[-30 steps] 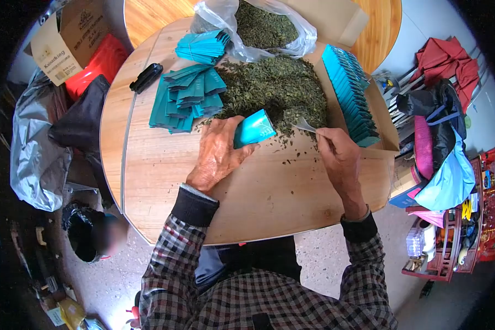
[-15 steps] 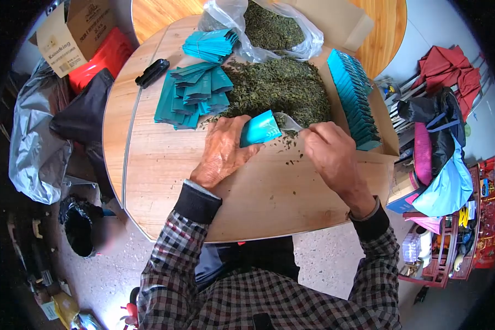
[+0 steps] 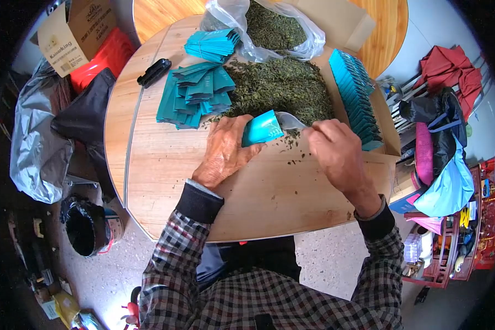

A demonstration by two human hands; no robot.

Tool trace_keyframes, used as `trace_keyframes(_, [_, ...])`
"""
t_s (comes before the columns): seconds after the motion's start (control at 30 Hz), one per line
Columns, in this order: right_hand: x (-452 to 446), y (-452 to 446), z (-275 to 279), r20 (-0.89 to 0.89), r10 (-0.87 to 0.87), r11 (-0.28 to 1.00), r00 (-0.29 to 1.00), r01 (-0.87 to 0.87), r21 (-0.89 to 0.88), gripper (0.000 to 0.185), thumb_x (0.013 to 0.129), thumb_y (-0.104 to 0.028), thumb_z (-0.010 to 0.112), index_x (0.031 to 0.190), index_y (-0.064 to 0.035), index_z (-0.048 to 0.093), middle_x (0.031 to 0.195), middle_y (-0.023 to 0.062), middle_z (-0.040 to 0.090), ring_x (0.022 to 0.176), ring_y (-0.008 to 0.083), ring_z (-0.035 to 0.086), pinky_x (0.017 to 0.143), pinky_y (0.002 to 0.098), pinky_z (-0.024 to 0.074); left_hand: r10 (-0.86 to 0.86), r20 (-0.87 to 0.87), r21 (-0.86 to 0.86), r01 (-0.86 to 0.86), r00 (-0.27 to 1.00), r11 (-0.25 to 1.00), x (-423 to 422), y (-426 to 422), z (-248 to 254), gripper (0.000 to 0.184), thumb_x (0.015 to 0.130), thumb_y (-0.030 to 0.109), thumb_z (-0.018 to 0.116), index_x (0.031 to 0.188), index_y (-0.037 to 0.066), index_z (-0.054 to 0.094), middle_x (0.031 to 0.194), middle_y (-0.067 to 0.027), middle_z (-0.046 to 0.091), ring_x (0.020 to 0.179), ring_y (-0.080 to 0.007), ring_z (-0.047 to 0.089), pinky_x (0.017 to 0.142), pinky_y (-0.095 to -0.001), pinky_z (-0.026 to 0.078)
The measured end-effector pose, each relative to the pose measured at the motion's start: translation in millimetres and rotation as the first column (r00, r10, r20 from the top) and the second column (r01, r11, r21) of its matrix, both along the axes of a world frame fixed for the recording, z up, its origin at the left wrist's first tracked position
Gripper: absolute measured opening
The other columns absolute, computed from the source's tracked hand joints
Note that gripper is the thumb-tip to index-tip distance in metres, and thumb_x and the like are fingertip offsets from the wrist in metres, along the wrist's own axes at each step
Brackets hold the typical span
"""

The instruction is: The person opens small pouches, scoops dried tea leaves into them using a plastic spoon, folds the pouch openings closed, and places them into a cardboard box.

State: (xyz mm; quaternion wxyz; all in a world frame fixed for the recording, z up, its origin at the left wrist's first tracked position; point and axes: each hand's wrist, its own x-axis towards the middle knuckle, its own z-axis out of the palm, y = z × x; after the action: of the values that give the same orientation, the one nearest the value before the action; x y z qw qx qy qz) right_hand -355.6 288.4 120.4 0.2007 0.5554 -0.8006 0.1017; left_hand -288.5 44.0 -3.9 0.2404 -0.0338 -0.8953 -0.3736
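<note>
My left hand (image 3: 225, 151) grips a teal tea packet (image 3: 263, 127) between thumb and fingers, low over the table's middle. The packet lies tilted, one end toward my right hand. In my right hand (image 3: 335, 154) is a spoon (image 3: 291, 120), fingers closed round its handle. Its bowl is beside the packet's right end; I cannot tell whether the tip is inside. Behind both hands spreads a heap of dark green tea leaves (image 3: 280, 88), with crumbs scattered in front. Flat teal packets (image 3: 195, 96) lie fanned out left of the heap.
A rubber-banded packet bundle (image 3: 212, 45) lies behind the fanned ones, near a black object (image 3: 154, 73). A clear bag (image 3: 315, 44) of tea leaves stands at the back. Right of the heap, a cardboard box (image 3: 388, 124) holds a row of teal packets (image 3: 355, 99). The table (image 3: 170, 165) has a rounded edge.
My right hand and the spoon have shifted slightly right, away from the packet. My left hand still holds the packet in nearly the same place.
</note>
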Motion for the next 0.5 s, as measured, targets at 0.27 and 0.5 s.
trace_keyframes(0.27, [-0.8,3.4,-0.2,-0.011,0.031,0.999,0.999,-0.031,-0.018,0.019,0.087,-0.008,0.067,0.103,0.0008,0.072,0.101,0.015,0.069,0.091,0.0319,0.068,0.077,0.0405,0.0554,-0.009,0.007,0.001,0.009,1.0,1.0,-1.8,0.4,-1.8,0.061,0.08,0.027,0.086,0.132,0.006,0.062,0.118,-0.0192,0.073,0.113,-0.0421,0.063,0.103,-0.0538,0.045])
trace_keyframes(0.5, [2.3,1.5,1.1,-0.039,0.017,1.0,0.999,-0.017,-0.009,0.018,0.086,-0.007,0.068,0.103,0.0003,0.072,0.101,0.0145,0.069,0.091,0.0311,0.068,0.077,0.0401,0.0557,-0.008,-0.004,0.005,0.008,1.0,1.0,-1.4,1.2,-1.8,0.06,0.081,0.027,0.086,0.132,0.007,0.062,0.119,-0.0193,0.073,0.113,-0.0436,0.063,0.103,-0.0545,0.045])
